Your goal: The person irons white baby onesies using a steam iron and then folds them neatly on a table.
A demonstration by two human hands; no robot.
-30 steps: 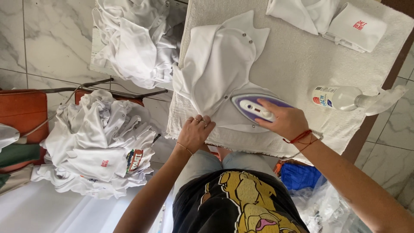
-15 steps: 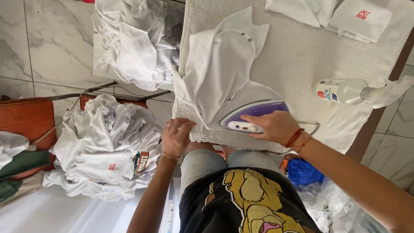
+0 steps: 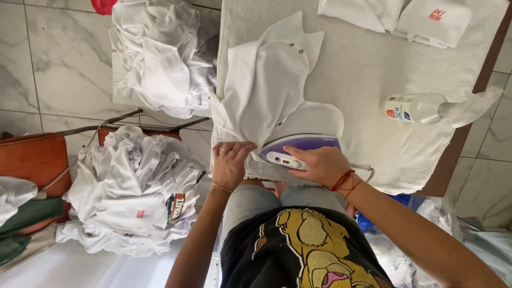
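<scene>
1. Grey-white towelling covers the desk (image 3: 373, 80) I stand at; a dark brown edge of it shows on the right, and pale marbled floor tiles (image 3: 53, 58) surround it.
2. On the towelling lies a white buttoned shirt (image 3: 269, 85), its lower part hanging over the near left edge of the desk.
3. At the far end sit folded white garments (image 3: 410, 18), one with red print, and a clear plastic spray bottle (image 3: 426, 108) lies on its side to the right, well apart from the shirt.
4. Left of the desk, one heap of crumpled white clothes (image 3: 160, 58) rests on a pale surface and a second heap of white shirts (image 3: 133, 192) lies over an orange seat (image 3: 26, 160).
5. My right hand (image 3: 317, 165) is wrapped around the handle of a purple and white clothes iron (image 3: 298, 149), which sits flat on the shirt's lower part near the desk's edge.
6. My left hand (image 3: 230, 162) has its fingers loosely curled, pressing on the shirt's fabric at the edge, just beside the iron; whether it pinches the cloth I cannot tell.
7. The iron's soleplate is hidden underneath, and things beneath the desk on the right are too cluttered to make out.
</scene>
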